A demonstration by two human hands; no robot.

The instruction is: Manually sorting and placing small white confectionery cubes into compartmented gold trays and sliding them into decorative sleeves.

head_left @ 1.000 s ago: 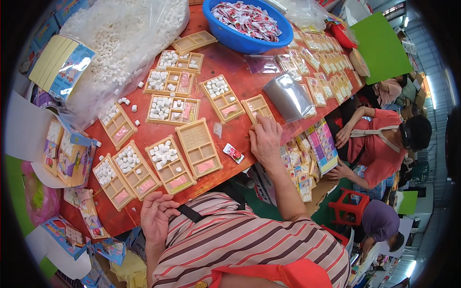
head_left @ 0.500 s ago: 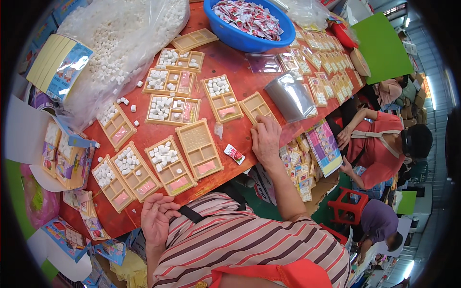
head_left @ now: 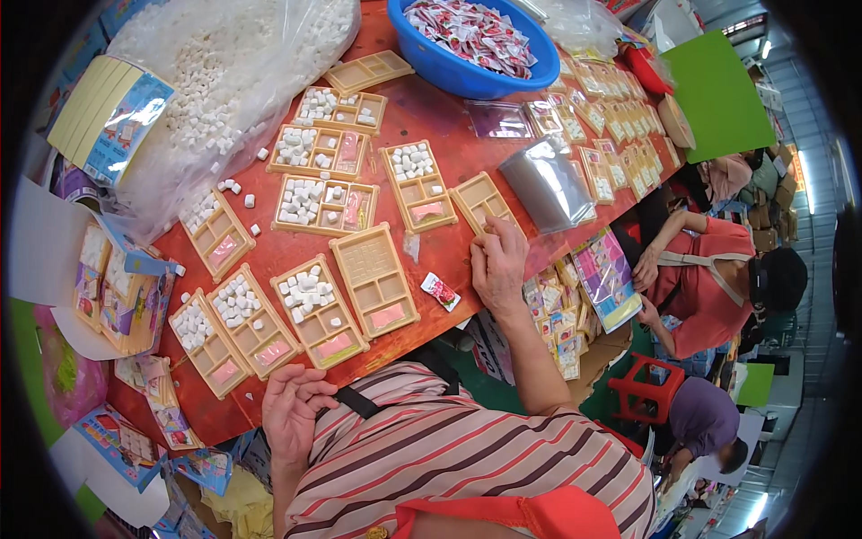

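Observation:
My right hand (head_left: 499,263) rests on the red table (head_left: 453,166), fingertips touching the near edge of an empty tan compartment tray (head_left: 481,199). A small red-and-white wrapped sweet (head_left: 440,291) lies just left of that hand. My left hand (head_left: 293,413) sits at the table's near edge by my striped shirt, fingers loosely curled, holding nothing. Several tan trays lie between the hands, one empty (head_left: 373,279), others partly filled with white cubes (head_left: 310,299).
A big clear bag of white cubes (head_left: 215,81) lies at the back left, and a blue bowl of wrapped sweets (head_left: 476,40) at the back. A stack of clear sleeves (head_left: 548,184) sits right of my hand. Other people (head_left: 718,278) work below the table's right edge.
My right hand has slid a little forward onto the edge of the empty tray. The left hand has stayed in place.

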